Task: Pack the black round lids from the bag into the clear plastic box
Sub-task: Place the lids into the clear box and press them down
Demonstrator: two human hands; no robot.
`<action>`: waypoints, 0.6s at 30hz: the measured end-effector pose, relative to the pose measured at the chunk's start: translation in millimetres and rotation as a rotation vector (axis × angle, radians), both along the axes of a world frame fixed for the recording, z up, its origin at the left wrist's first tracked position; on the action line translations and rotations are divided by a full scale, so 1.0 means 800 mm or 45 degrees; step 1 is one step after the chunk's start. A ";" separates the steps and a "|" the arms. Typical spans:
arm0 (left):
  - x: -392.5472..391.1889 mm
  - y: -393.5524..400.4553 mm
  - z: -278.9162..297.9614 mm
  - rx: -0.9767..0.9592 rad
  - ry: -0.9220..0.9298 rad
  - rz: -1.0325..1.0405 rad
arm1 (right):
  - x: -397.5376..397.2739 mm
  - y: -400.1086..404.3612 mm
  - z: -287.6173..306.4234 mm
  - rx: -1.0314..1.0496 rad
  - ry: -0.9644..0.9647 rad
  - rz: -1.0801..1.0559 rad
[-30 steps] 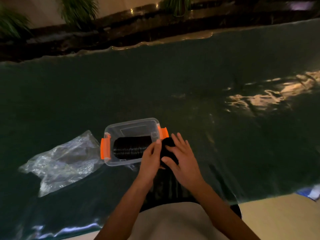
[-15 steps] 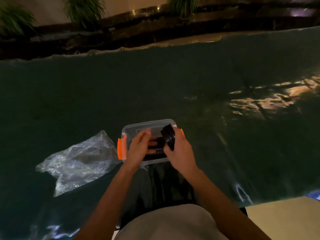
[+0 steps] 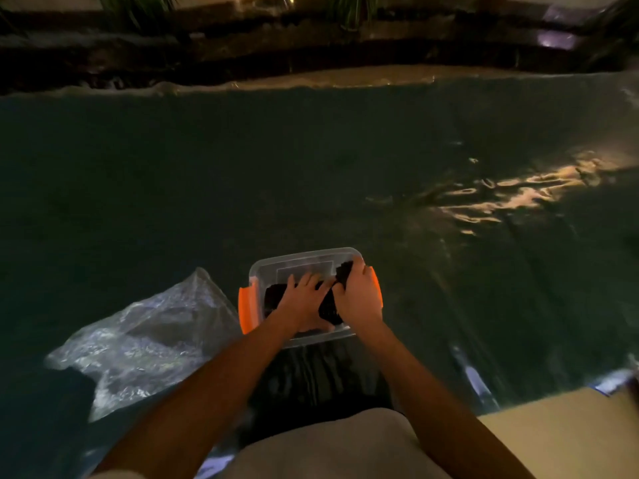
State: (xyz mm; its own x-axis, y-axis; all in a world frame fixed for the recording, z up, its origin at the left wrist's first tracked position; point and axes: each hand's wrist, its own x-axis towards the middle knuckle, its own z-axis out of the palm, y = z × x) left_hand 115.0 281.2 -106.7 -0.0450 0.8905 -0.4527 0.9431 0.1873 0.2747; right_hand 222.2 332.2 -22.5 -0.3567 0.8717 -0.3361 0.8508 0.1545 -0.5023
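The clear plastic box (image 3: 276, 267) with orange side latches (image 3: 246, 311) sits on the dark sheet just ahead of me. A row of black round lids (image 3: 273, 297) lies inside it. My left hand (image 3: 304, 299) rests flat on the row, fingers spread. At the box's right end my right hand (image 3: 359, 299) is closed around a stack of black lids (image 3: 344, 271), held down inside the box. The crumpled clear bag (image 3: 145, 344) lies left of the box; I cannot tell what is in it.
A dark green plastic sheet (image 3: 311, 167) covers the wide surface, with a bright glare patch (image 3: 511, 195) at the right. A dark ledge with plants (image 3: 345, 15) runs along the far edge. Pale floor (image 3: 560, 433) shows at bottom right.
My right hand carried the stack of lids from beside the box into its right end and lowered it. My left hand moved onto the row inside the box.
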 end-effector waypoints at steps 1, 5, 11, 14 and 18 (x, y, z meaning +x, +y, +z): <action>0.002 0.002 -0.005 0.028 0.017 -0.005 | -0.003 0.000 0.001 0.012 -0.010 -0.011; 0.006 0.010 -0.019 0.154 0.000 0.011 | -0.006 -0.003 0.001 0.012 -0.031 -0.048; -0.013 0.013 -0.019 0.237 -0.103 0.051 | -0.010 -0.005 -0.004 0.024 -0.059 -0.052; -0.019 0.016 -0.021 0.214 -0.139 0.076 | -0.011 0.002 -0.010 0.020 -0.034 -0.039; -0.022 0.015 -0.028 0.242 -0.172 0.095 | -0.012 0.011 -0.023 0.024 0.042 -0.018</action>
